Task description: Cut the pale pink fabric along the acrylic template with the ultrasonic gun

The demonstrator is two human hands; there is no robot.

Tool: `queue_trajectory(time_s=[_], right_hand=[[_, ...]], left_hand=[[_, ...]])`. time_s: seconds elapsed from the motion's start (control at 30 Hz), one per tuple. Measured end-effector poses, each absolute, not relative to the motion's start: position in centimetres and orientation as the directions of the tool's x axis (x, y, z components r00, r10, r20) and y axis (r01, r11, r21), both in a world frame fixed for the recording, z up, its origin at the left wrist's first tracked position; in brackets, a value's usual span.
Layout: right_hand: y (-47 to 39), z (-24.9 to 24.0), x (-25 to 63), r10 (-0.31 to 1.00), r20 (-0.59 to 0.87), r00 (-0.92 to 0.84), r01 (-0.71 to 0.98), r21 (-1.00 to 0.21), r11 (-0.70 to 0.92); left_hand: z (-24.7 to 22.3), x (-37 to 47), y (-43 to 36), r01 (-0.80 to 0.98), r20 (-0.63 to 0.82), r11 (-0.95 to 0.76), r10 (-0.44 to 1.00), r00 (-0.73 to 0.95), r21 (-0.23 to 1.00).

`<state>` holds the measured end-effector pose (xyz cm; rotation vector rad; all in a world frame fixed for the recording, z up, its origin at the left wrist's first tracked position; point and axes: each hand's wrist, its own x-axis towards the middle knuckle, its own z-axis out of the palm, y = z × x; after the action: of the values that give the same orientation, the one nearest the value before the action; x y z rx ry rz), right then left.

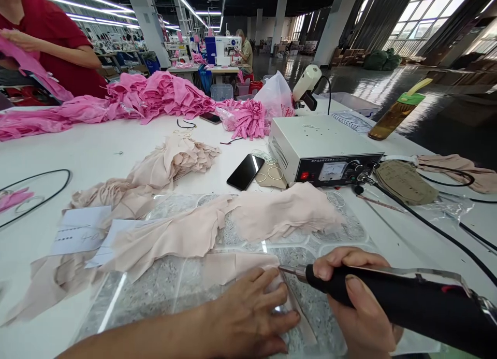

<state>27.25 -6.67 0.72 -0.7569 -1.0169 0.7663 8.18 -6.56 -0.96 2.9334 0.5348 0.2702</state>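
Head view: left hand lies palm down, fingers spread apart, pressing on a pale beige cloth piece and clamped on nothing. Cloth piece lies at lower centre on a clear sheet over a grey speckled surface, its right part beneath the left fingertips; a narrow pale length shows past the fingers, partly hidden by the hand. Right hand is closed around a black handheld tool, held roughly level, thumb along the near side. Its metal tip points left and ends at the cloth's edge, just beside the left index fingertip; whether it touches cannot be told. Beyond the cloth piece: a loose beige stack, with a second beige bundle to its left, near two white paper slips. Behind the first stack stands a control box with red switch and dial meter; a black cord runs from its front to the right, its far end not visible. Black phone lies left of the box; amber bottle stands tilted in view beyond its right side. Far left, a person in red holds pink cloth beside a large pink heap
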Motion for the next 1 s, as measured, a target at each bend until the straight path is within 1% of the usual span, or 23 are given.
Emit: queue_trajectory(time_s=[0.27, 0.5, 0.6, 0.73, 1.0], right_hand=[[-6.33, 0.41, 27.22, 0.832, 0.431, 0.35, -0.202, -0.833, 0.516], [-6.52, 0.68, 27.85, 0.838, 0.399, 0.373, -0.265, -0.819, 0.508], [-6.8, 0.82, 28.0, 0.841, 0.41, 0.354, -0.275, -0.814, 0.512], [-6.96, 0.67, 27.88, 0.851, 0.415, 0.322, -0.268, -0.822, 0.502], [-6.93, 0.62, 27.92, 0.847, 0.42, 0.327, -0.239, -0.83, 0.504]], left_hand=[[-0.79, 8.2, -6.39, 0.343, 0.144, -0.918, 0.374, 0.916, 0.2], [-1.02, 8.18, -6.43, 0.34, 0.146, -0.918, 0.371, 0.917, 0.202], [-0.86, 8.21, -6.44, 0.347, 0.139, -0.916, 0.378, 0.916, 0.204], [-0.74, 8.23, -6.46, 0.357, 0.126, -0.91, 0.387, 0.913, 0.21], [-0.75, 8.18, -6.44, 0.348, 0.121, -0.913, 0.378, 0.918, 0.214]])
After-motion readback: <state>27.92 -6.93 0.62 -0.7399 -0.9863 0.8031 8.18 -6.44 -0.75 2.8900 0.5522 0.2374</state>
